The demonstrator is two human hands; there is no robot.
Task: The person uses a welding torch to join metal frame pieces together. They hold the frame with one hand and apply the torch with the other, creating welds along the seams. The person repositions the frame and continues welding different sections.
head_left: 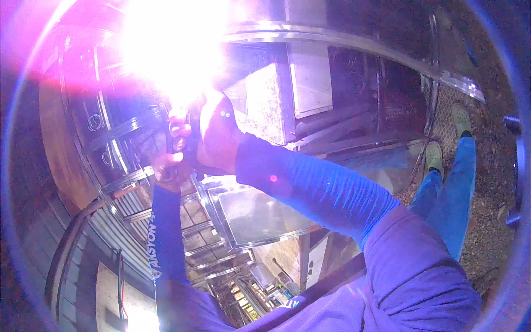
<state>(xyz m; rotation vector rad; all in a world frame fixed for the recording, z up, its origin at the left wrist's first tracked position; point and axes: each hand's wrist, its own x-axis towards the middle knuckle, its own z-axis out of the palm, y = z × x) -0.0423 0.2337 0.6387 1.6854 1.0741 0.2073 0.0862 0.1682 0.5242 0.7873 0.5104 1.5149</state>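
Observation:
A very bright white glare with a pink fringe (171, 41) fills the upper left, right above my hands, and washes out whatever lies there. Both arms, in blue sleeves, are raised toward it. My left hand (172, 166) is closed, its fingers curled against something dark. Just to its right, my right hand (218, 130) is bent at the wrist and closed too, close against the left one. What the two hands hold is lost in the glare and shadow. A long shiny metal bar (332, 37) runs from the glare toward the right.
Below my hands is a metal-framed panel (260, 213). Metal frames (127, 130) and a curved brown pipe (69, 238) stand left. Tools (260, 293) lie at the bottom. At right, legs in blue jeans (456, 182) with pale green clogs (434, 155) are by a mesh panel (444, 119) and gravel.

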